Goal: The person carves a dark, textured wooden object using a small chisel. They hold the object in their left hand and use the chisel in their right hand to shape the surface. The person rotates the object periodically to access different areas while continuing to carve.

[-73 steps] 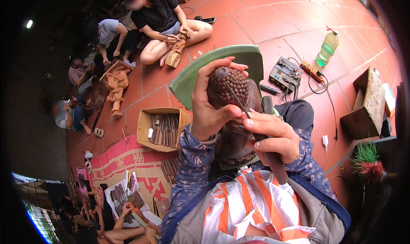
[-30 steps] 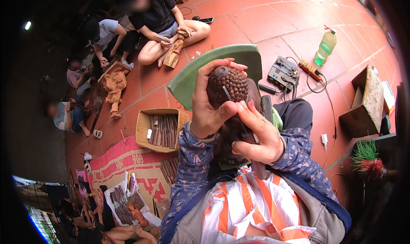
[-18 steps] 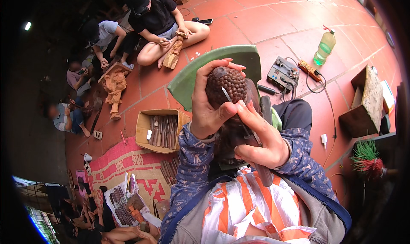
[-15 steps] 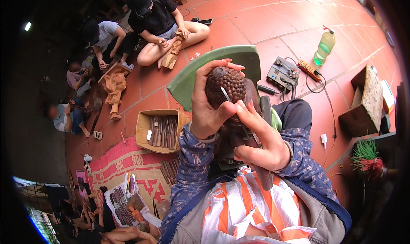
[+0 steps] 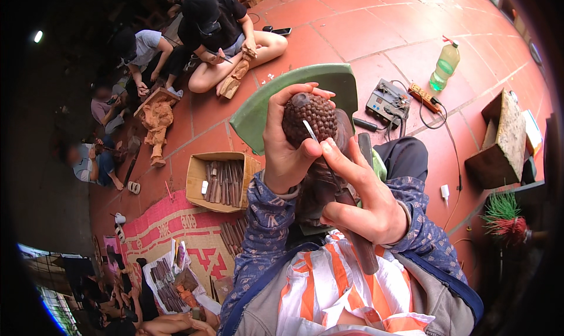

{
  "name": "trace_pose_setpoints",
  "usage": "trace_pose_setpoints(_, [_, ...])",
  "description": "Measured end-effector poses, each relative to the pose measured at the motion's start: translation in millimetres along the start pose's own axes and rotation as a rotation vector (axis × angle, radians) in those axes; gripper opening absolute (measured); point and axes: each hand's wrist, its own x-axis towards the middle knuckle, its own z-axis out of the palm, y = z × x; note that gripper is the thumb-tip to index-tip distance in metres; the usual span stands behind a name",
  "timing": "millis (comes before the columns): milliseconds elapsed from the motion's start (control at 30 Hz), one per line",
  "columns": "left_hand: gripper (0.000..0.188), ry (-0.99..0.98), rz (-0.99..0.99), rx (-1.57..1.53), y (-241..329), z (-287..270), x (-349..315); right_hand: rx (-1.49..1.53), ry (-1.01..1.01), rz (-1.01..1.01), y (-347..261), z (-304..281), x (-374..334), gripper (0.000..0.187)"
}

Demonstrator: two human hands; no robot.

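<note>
1. Cupping the carved head from its left, the left hand is clamped round it: fingers bent over the far side, thumb across the near side. The dark brown, knobbly head thus sits inside this hand's curve, against the palm side.
2. Just nearer the person than the carved head, and slightly to its right, the right hand is closed on a carving tool, forefinger stretched along the blade. Its fingertip meets the left thumb.
3. The tool's thin metal blade slants up between those two digits, its tip over the carved head's near face; whether it touches, I cannot tell. The wooden handle runs back from the carved head, over striped cloth.
4. Beyond the carved head curves a green panel; to its left stands a cardboard box of wooden-handled tools; to its right, a grey electrical device.
</note>
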Motion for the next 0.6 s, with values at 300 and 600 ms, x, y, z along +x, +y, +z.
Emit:
trace_pose_setpoints(300, [0.087,0.009,-0.021,0.006,3,2,1,0.015,-0.025,-0.017,3,-4,-1,0.019])
trace_pose_setpoints(600, [0.085,-0.004,-0.004,-0.012,0,1,0,0.044,-0.023,0.079,-14,-13,7,0.021])
